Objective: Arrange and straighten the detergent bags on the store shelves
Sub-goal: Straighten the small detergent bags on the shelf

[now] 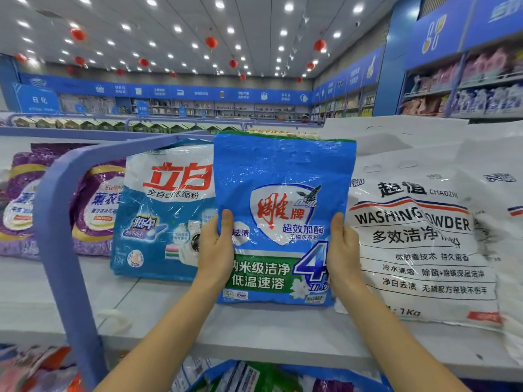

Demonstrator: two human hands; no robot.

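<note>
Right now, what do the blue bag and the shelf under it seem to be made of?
The blue bag looks like glossy plastic film: it shows fine crinkles and sharp glare. The shelf looks like smooth, matte, pale painted metal, though laminate is possible.

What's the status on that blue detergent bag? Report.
Left hand and right hand grip blue bag by its sides. Upright on shelf. White bag tight on right.

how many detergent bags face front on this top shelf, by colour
purple bags: 2
blue-and-white bag: 1
blue bag, gripped by left hand and right hand: 1
white washing powder bags: 2
total: 6
white bags behind them are too hidden to count
</note>
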